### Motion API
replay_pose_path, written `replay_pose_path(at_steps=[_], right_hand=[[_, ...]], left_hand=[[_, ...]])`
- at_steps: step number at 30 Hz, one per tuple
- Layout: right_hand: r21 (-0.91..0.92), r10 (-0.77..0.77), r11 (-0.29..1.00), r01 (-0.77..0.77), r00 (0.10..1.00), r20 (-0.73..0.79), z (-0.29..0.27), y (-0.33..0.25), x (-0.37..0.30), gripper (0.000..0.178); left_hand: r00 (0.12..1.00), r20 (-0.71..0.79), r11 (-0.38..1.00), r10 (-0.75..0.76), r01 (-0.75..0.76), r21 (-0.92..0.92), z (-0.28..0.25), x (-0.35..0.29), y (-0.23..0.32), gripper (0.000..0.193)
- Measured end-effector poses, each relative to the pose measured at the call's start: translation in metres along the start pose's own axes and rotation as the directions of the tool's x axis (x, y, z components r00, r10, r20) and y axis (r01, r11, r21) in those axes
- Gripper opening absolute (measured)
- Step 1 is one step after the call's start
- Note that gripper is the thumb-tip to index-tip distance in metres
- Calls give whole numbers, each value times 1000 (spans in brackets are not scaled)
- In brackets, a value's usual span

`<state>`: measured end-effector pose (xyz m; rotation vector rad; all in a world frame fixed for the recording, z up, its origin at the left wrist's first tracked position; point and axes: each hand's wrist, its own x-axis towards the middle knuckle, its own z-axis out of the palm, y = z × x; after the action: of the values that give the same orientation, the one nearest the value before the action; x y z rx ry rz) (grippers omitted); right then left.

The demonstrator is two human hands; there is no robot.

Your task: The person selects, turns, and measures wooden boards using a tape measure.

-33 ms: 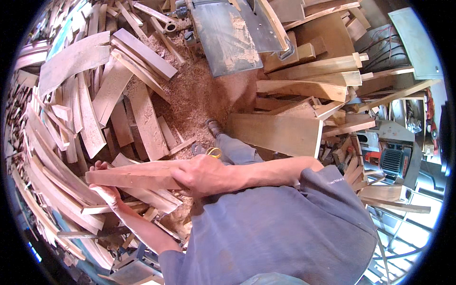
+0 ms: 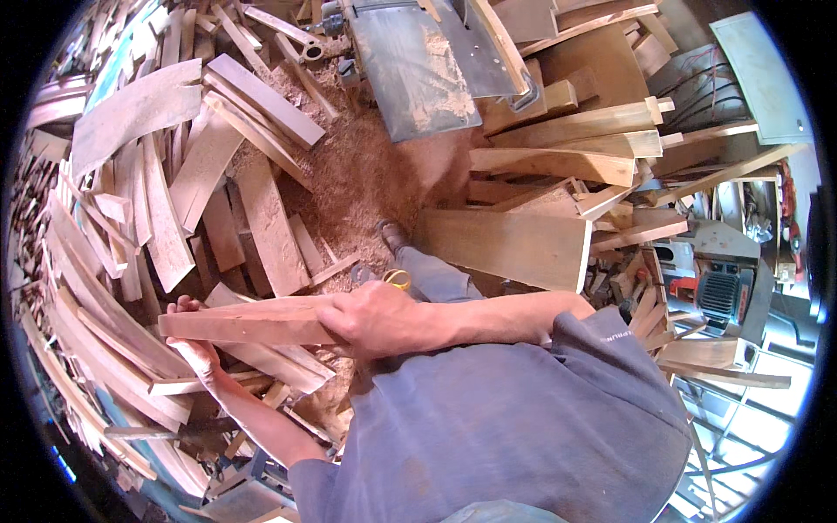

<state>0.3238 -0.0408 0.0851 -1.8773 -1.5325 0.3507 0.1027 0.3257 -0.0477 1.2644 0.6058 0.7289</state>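
A wooden board [image 2: 253, 325] lies across both my hands in front of my body, one narrow edge turned toward me. My left hand [image 2: 193, 349] cups its left end from below, with fingertips showing past the far side. Around the right end, my right hand [image 2: 379, 318] is closed, its thumb side toward the board. Just beyond the right hand is a yellow loop [image 2: 398, 279]; what it belongs to cannot be made out. Part of the board's right end is hidden by my right hand.
Loose boards [image 2: 270, 227] lie heaped at the left. Sawdust [image 2: 349, 179] covers the floor ahead, below a machine with a dusty metal table [image 2: 405, 78]. A wide plank [image 2: 506, 244] and stacked timber [image 2: 567, 166] lie to the right, near a ribbed motor [image 2: 726, 293].
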Motion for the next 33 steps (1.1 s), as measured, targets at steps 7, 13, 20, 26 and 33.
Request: replay_pose_path(at_steps=[7, 13, 20, 26, 33], right_hand=[[-193, 167, 969, -157, 985, 40, -4, 12, -6, 33], [-135, 210, 972, -191, 967, 142, -21, 29, -19, 38], [-1, 343, 939, -344, 938, 53, -31, 71, -36, 30], [-9, 566, 818, -575, 807, -169, -88, 116, -67, 35], [238, 615, 755, -612, 534, -580, -199, 59, -143, 55]], left_hand=[[932, 337, 987, -132, 91, 134, -12, 18, -39, 125], [906, 423, 998, -34, 11, 56, 16, 9, -51, 119], [979, 189, 988, 81, -104, 113, 21, 14, -108, 95], [988, 127, 978, -92, 65, 200, 164, 21, -42, 72], [929, 364, 956, -68, -44, 291, 313, 31, 41, 102]])
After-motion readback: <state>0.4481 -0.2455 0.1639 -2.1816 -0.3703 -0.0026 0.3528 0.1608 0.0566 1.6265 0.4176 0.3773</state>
